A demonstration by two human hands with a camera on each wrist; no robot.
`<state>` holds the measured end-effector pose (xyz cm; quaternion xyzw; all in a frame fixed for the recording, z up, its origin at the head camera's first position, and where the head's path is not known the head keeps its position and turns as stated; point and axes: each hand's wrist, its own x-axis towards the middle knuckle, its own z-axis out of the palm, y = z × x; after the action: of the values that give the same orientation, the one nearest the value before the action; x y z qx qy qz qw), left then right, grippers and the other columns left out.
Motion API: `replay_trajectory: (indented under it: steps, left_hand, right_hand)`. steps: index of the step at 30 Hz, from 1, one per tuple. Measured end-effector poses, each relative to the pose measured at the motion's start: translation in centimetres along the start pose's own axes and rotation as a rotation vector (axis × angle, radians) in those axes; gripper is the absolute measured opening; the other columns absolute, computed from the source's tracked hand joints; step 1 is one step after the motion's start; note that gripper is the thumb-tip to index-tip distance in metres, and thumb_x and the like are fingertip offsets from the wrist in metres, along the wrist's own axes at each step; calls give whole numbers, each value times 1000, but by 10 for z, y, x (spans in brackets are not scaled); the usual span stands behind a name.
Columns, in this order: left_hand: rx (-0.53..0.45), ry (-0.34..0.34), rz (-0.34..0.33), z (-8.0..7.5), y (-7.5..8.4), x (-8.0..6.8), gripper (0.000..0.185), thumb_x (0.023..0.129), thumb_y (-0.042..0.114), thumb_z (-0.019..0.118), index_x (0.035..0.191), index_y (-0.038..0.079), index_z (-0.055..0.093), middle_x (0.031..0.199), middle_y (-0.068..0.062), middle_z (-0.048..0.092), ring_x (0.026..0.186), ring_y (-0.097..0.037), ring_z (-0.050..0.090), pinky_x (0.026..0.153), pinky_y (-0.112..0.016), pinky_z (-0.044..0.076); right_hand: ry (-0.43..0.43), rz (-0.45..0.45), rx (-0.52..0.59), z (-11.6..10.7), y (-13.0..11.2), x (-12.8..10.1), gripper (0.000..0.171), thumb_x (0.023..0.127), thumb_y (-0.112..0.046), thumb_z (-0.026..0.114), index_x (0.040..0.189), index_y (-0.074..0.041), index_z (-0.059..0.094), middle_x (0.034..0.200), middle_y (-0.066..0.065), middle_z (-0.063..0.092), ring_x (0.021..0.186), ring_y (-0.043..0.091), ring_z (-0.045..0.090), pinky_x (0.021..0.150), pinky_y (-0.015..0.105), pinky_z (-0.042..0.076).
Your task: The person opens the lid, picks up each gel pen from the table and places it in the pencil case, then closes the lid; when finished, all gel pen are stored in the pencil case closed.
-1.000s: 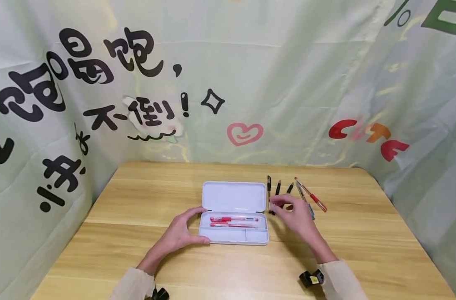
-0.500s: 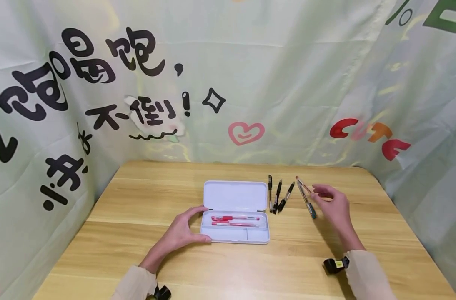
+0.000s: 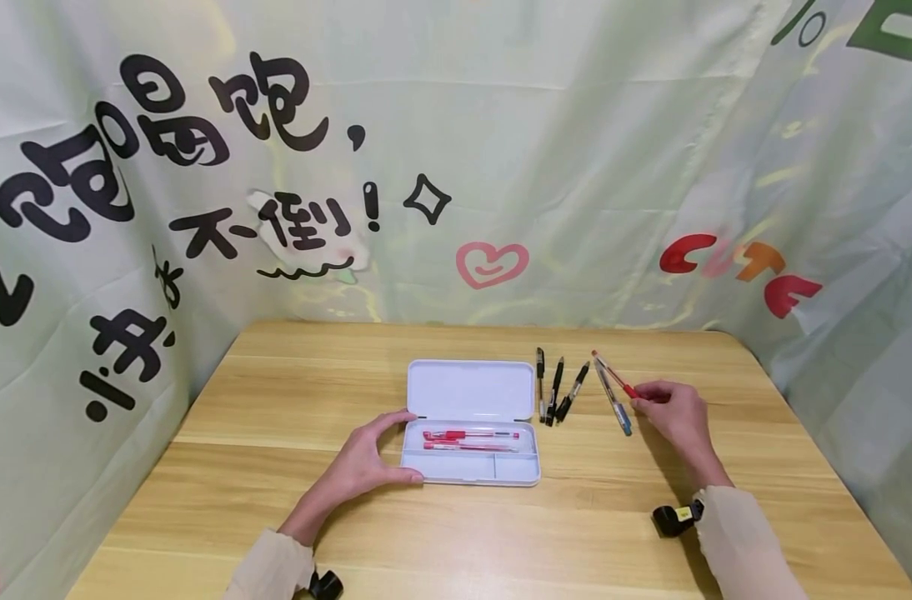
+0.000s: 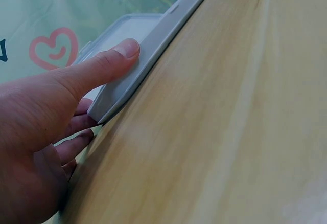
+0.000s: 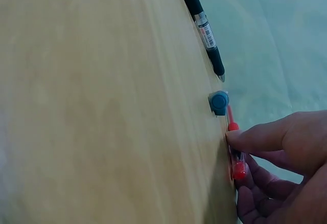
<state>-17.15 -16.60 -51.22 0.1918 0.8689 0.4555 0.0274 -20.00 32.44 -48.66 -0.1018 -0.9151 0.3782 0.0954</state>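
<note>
Two red pens [image 3: 459, 435] lie lengthwise in the rear compartment [image 3: 527, 442] of our pale pencil case [image 3: 448, 469], which sits open near the middle of the worktop [image 3: 471, 533], its lid [image 3: 471, 389] laid back toward the far edge. A third red pen [image 3: 627, 387] slants outside it, toward the worktop's far right corner.

We judge the step in hand to be the picking up of that third pen. Our right hand [image 3: 675, 414] pinches its near end between the thumb and the bent fingers; we cannot tell whether the pen has left the wood. Our left hand [image 3: 360, 460] spans the case's left end with thumb and fingers well apart, the thumb against the front wall, holding it steady.

Next, as we see it, the pen calls for a firm pinch and a lift straight up. A blue pen [image 3: 613, 402] lies just beside it, their far ends close together, so a sideways drag could sweep that one along. Leftward, between it and the case, lie three black pens [image 3: 556, 392]. Any carry toward the case would call for clearing them all and turning the pen parallel to the worktop's far edge.
</note>
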Motion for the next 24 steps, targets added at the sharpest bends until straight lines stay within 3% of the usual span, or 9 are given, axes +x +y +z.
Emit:
replay_trajectory:
  steps: [9,16,24]
  left_hand:
    - [-11,-11,-16,0,-1,0,91,61,46,99,139,20,60,150,-7,55,141,-31,46,116,-57,34]
    - [-3,-10,-23,0,-4,-1,92,61,49,98,140,22,60,150,-6,54,142,-31,45,117,-58,33]
    - [16,-15,-30,0,-2,0,94,61,50,98,142,22,59,151,-7,54,143,-31,44,117,-57,33]
  right_hand:
    - [10,7,35,-5,-12,-7,23,91,-7,77,111,4,76,94,18,76,72,15,65,53,22,50]
    - [48,-97,87,-2,-37,-18,21,89,-8,80,108,0,79,91,15,76,70,5,62,53,20,49]
    - [-19,-166,168,5,-69,-33,22,92,-11,79,113,-3,78,98,16,75,80,25,70,58,23,56]
